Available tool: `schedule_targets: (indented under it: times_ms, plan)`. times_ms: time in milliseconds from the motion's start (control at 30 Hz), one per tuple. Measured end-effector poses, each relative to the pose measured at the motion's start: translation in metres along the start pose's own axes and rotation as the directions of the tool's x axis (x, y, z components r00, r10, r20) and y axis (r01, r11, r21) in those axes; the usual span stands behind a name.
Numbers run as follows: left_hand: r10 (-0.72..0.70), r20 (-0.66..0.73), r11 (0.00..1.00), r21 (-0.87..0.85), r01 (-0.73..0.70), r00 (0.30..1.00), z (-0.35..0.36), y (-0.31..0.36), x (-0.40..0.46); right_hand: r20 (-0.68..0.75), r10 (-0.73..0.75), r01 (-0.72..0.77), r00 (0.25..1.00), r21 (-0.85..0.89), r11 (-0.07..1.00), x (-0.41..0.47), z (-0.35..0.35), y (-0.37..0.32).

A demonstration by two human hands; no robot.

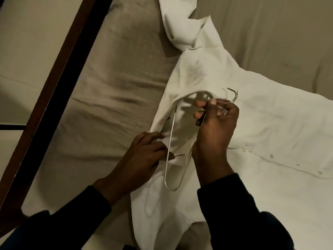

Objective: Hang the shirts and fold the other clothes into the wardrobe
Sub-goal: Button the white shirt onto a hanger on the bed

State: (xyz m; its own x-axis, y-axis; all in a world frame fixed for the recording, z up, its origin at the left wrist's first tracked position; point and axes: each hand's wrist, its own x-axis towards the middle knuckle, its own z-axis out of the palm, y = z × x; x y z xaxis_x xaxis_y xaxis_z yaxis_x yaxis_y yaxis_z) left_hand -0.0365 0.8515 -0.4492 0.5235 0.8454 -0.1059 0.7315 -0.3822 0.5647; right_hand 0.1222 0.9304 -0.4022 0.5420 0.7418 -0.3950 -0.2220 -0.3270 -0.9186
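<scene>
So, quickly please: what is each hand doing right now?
Left hand: closed, pinching the edge of the white shirt near the collar.
Right hand: closed, gripping the metal hanger just below its hook.

A white buttoned shirt [252,134] lies spread and creased on a bed, its sleeve twisted away toward 12 o'clock, its button placket running toward 4 o'clock. A thin silver wire hanger [171,150] sits at the collar, one rounded end out toward 6 o'clock, the other end under the cloth, its hook toward 1 o'clock
</scene>
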Motion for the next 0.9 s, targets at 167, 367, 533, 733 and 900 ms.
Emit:
schedule_targets:
  times_ms: [167, 367, 533, 733, 900]
  plan:
    - [0.031, 0.008, 0.998, -0.056, -0.031, 0.999, -0.012, 0.005, -0.014, -0.079, -0.058, 0.056, 0.995, -0.026, 0.998, 0.01, 0.018, 0.003]
    - [-0.041, -0.146, 0.997, -0.069, 0.031, 0.989, -0.009, 0.02, -0.034, -0.193, -0.171, 0.153, 0.966, -0.106, 0.983, 0.024, 0.033, 0.007]
    - [-0.031, -0.388, 0.998, 0.046, 0.052, 0.921, 0.0, 0.029, -0.026, -0.173, -0.287, 0.244, 0.942, -0.236, 0.941, 0.028, 0.038, 0.009]
    - [-0.014, -0.472, 0.992, 0.107, 0.072, 0.882, -0.009, 0.031, -0.008, 0.039, -0.41, 0.379, 0.911, -0.47, 0.797, 0.021, 0.025, 0.019]
    - [-0.35, -0.473, 0.899, 0.073, 0.432, 0.809, -0.003, 0.007, -0.011, 0.497, -0.428, 0.651, 0.755, -0.645, 0.399, -0.027, 0.005, 0.037]
